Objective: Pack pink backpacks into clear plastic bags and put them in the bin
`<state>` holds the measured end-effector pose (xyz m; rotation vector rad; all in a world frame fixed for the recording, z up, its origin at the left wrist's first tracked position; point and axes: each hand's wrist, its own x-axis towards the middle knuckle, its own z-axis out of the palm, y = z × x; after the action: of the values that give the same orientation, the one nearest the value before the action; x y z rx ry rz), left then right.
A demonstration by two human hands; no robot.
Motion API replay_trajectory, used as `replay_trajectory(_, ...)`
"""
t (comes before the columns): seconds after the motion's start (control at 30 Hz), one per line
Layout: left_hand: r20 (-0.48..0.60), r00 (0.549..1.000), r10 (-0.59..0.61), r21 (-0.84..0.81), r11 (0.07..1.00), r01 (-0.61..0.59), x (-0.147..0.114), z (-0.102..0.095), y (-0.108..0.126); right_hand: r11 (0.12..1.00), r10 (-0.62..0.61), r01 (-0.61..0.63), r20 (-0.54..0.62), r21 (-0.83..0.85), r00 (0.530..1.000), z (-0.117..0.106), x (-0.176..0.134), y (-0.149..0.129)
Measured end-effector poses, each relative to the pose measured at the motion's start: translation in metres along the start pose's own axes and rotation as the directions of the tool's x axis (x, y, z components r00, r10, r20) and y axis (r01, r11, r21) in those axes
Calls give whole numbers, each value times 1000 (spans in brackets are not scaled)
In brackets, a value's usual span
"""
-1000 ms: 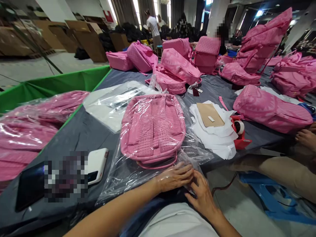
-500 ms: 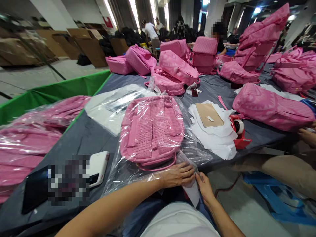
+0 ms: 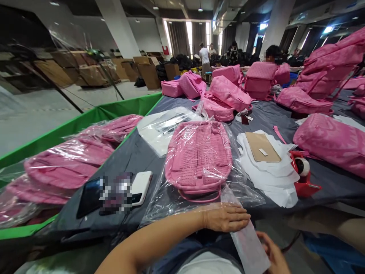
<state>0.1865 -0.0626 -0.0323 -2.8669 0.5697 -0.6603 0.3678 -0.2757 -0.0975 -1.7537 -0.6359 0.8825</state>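
Note:
A pink backpack (image 3: 199,156) lies flat inside a clear plastic bag (image 3: 158,196), with its handle loop towards me. From the bag's near right corner a translucent whitish strip (image 3: 248,243) hangs over the table edge. Across the top of this strip lies my left hand (image 3: 226,217), its fingers stretched out together and pressing on it. Farther down, at the strip's lower end, my right hand (image 3: 273,253) has its fingers curled at the edge, partly hidden and slightly blurred. Whether the strip belongs to the bag, I cannot tell.
Left of the backpack are a white power bank (image 3: 142,186) and a dark phone (image 3: 89,196). White paper sheets (image 3: 265,179) and a red tape dispenser (image 3: 305,180) lie right. Bagged pink backpacks (image 3: 71,160) fill a green-walled bin (image 3: 119,104). Several people stand or sit farther back.
My right hand has moved down and away from my left, so more of the translucent strip shows stretched between them. The camera view has turned left and upward.

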Motion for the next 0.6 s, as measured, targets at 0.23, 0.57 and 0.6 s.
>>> replay_trajectory(0.23,-171,984,-41,-61,998,31,-12,-4,9,279,-835,745,230,-606,500,0,52,-101)
replay_trajectory(0.57,-114,631,-768,-361,624,693,20,-36,-31,392,-913,836,-49,-383,405,47,110,-224)
replay_trajectory(0.6,-96,589,-802,-347,582,735,33,-37,-45,331,-938,848,-42,-414,345,47,106,-233)
